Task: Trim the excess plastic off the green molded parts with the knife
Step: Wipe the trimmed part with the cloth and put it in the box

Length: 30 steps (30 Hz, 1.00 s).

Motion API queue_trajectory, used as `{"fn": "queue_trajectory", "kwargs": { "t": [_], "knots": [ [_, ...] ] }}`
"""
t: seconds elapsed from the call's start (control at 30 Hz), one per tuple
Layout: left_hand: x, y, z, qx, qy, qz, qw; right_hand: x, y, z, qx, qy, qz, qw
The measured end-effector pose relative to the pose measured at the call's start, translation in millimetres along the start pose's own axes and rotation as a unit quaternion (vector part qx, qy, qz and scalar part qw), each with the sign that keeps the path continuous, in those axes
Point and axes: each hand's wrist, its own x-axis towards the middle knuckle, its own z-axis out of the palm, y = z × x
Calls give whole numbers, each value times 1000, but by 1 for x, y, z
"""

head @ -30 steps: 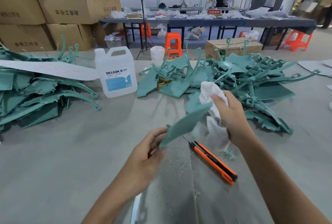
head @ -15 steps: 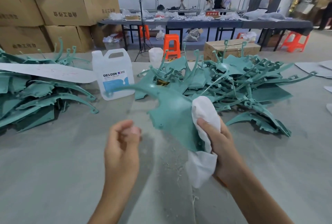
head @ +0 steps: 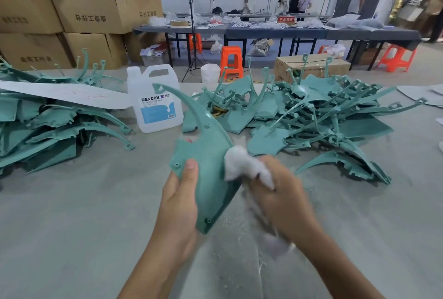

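A green molded part (head: 211, 167) with a long curved horn stands upright over the grey table. My left hand (head: 178, 200) grips its left edge, thumb across the front face. My right hand (head: 278, 193) clutches a white cloth (head: 242, 164) pressed against the part's right edge; the hand and the cloth's lower end are blurred. The orange knife is hidden from view. Fine green and white shavings (head: 230, 224) lie on the table below the part.
One heap of green parts (head: 318, 116) fills the table's right side, another heap (head: 48, 121) the left, with a white sheet (head: 64, 95) lying on it. A white DEXCON jug (head: 154, 102) stands between them. Cardboard boxes (head: 91, 8), tables, orange stools and people are behind.
My left hand, which held nothing half a second ago, has taken hold of the part's left edge. The part has turned upright, and the cloth has slid up its right edge. The knife has dropped out of sight.
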Motion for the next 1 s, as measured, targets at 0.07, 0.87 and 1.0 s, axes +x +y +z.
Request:
{"fn": "queue_trajectory", "kwargs": {
  "t": [0.07, 0.87, 1.0],
  "knots": [
    [-3, -2, -6, -11, -42, -44, 998, 16, -10, -13, 56, 93, 15, 994],
    [-24, -2, -10, 85, -141, -66, 984, 0, 5, 19, -42, 136, -75, 987],
    [-25, 6, -23, 158, -210, -70, 962, 29, 5, -6, 44, 64, 27, 997]
  ]
}}
